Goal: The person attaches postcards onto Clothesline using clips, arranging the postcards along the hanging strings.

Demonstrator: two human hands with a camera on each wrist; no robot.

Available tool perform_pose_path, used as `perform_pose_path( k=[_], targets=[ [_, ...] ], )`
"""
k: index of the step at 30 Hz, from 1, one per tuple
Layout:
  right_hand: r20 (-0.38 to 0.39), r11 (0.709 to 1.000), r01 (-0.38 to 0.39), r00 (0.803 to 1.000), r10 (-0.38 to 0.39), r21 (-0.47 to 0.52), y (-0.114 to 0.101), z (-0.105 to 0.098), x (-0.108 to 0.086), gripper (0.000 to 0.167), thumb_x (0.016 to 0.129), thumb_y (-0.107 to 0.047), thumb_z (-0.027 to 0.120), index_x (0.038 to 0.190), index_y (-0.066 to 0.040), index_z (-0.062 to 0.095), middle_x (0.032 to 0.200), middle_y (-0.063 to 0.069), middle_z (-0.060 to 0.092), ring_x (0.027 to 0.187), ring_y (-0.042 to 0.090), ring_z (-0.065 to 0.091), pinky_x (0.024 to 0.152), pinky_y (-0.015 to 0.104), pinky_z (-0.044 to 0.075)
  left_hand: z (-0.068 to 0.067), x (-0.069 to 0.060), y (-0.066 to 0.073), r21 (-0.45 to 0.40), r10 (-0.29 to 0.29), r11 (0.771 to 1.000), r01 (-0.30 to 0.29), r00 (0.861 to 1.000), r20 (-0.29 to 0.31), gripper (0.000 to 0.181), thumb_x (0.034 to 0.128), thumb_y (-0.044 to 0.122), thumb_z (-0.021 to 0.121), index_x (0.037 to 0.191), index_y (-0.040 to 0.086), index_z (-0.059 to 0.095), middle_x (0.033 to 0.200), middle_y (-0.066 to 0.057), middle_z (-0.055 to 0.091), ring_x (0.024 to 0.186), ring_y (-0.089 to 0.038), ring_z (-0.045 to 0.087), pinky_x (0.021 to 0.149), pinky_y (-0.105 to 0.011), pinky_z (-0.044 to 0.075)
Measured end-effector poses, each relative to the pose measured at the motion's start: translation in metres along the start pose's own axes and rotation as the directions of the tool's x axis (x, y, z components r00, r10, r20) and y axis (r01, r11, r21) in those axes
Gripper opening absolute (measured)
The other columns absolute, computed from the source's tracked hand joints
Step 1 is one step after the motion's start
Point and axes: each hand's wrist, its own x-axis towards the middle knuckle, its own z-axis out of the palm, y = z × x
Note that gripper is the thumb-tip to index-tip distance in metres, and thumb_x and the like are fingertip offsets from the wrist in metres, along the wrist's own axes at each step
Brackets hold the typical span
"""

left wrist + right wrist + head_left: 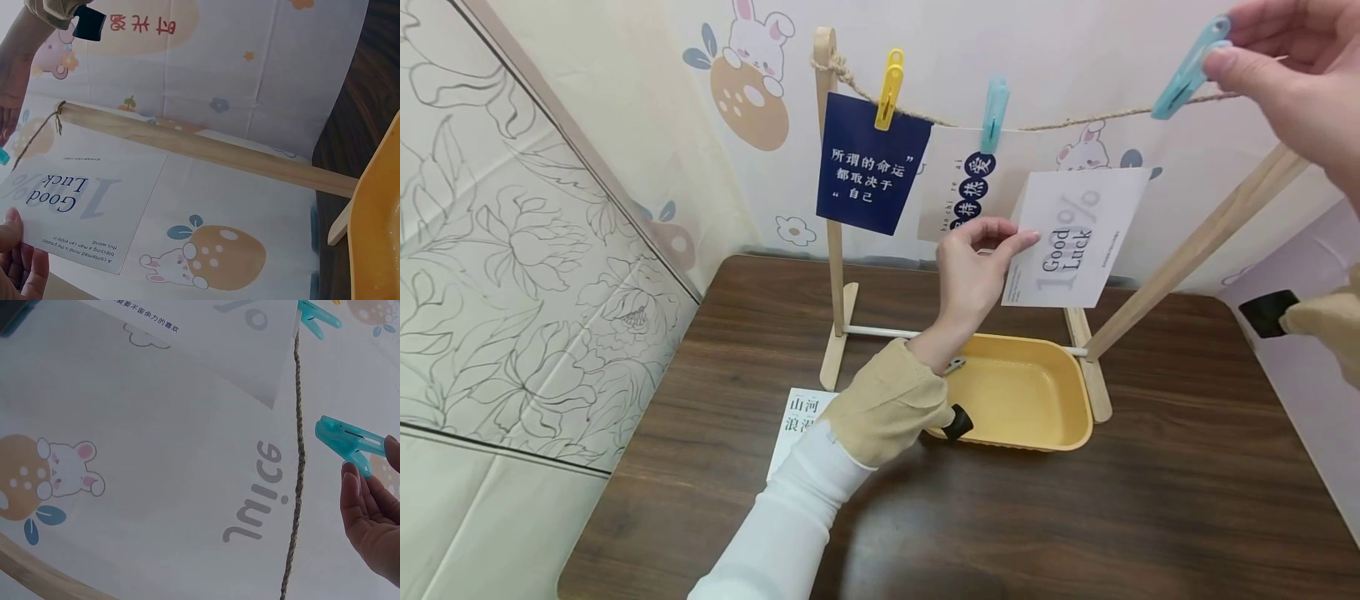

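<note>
Between thumb and fingers, my left hand [973, 267] pinches the left edge of a white "Good Luck" card [1075, 242], held below the rope [1090, 118]. Up at the right, my right hand [1300, 83] pinches the handles of a light blue clothespin [1191, 71]. In the right wrist view that clothespin [350, 440] is beside the rope, apart from it, with no card in it. A yellow clothespin [890, 90] fastens a dark blue card [872, 162] to the rope at the left. Another blue clothespin [995, 115] holds a white card [951, 179], partly hidden behind my left hand.
A wooden stand carries the rope between its left post [835, 275] and right post [1195, 250]. Below it on the brown table [1112, 508] sits a yellow basin [1082, 417]. A white card [797, 417] lies at the left, partly under my left sleeve.
</note>
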Motion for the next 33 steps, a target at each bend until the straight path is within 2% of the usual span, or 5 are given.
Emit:
perform_pose_path(
  k=[4,8,13,21,33],
  targets=[
    [-0.057,0.993,-0.11,0.992,0.112,0.041,-0.12,0.034,-0.036,0.036,0.092,-0.01,0.066,0.125,-0.021,0.062,0.108,-0.016,0.064,0.092,-0.006,0.06,0.09,0.003,0.043,0.004,0.002,0.003,-0.009,0.007,1.0,-0.007,1.0,0.009,0.019,0.0803,0.002,0.078,0.09,-0.011,0.07,0.087,-0.025,0.07,0.063,0.004,0.05,0.058,-0.008,0.043],
    [-0.065,0.984,-0.17,0.983,0.173,0.049,-0.175,0.052,-0.051,0.029,0.094,-0.012,0.063,0.117,-0.029,0.06,0.098,-0.024,0.058,0.088,-0.012,0.054,0.088,-0.001,0.04,0.007,0.004,0.006,0.006,-0.001,1.0,0.001,1.0,0.003,0.018,0.08,0.003,0.079,0.089,-0.01,0.071,0.086,-0.023,0.071,0.062,0.003,0.05,0.057,-0.008,0.042],
    [-0.047,0.973,-0.227,0.972,0.229,0.027,-0.176,0.055,-0.046,0.025,0.094,-0.017,0.064,0.114,-0.031,0.06,0.096,-0.025,0.057,0.087,-0.011,0.053,0.086,0.0,0.039,0.012,0.009,0.009,0.031,-0.013,0.999,0.013,1.0,-0.009,0.017,0.08,0.006,0.079,0.088,-0.008,0.072,0.084,-0.02,0.071,0.061,0.003,0.049,0.056,-0.008,0.04],
    [-0.023,0.982,-0.185,0.982,0.186,0.035,-0.167,0.055,-0.036,0.026,0.093,-0.017,0.066,0.117,-0.026,0.063,0.098,-0.023,0.059,0.088,-0.009,0.055,0.081,0.0,0.04,0.017,0.017,0.014,0.076,0.015,0.997,-0.013,1.0,-0.023,0.017,0.0802,0.008,0.08,0.087,-0.006,0.072,0.083,-0.017,0.072,0.061,0.005,0.049,0.057,-0.007,0.04],
    [-0.009,0.965,-0.251,0.968,0.252,0.082,-0.169,0.052,-0.027,0.021,0.092,-0.012,0.067,0.107,-0.025,0.064,0.092,-0.017,0.059,0.082,-0.006,0.056,0.07,0.003,0.039,0.019,0.025,0.018,0.094,0.011,0.996,-0.008,0.999,-0.036,0.018,0.0801,0.009,0.08,0.088,-0.005,0.073,0.085,-0.015,0.073,0.062,0.001,0.053,0.058,-0.007,0.043]
  ],
)
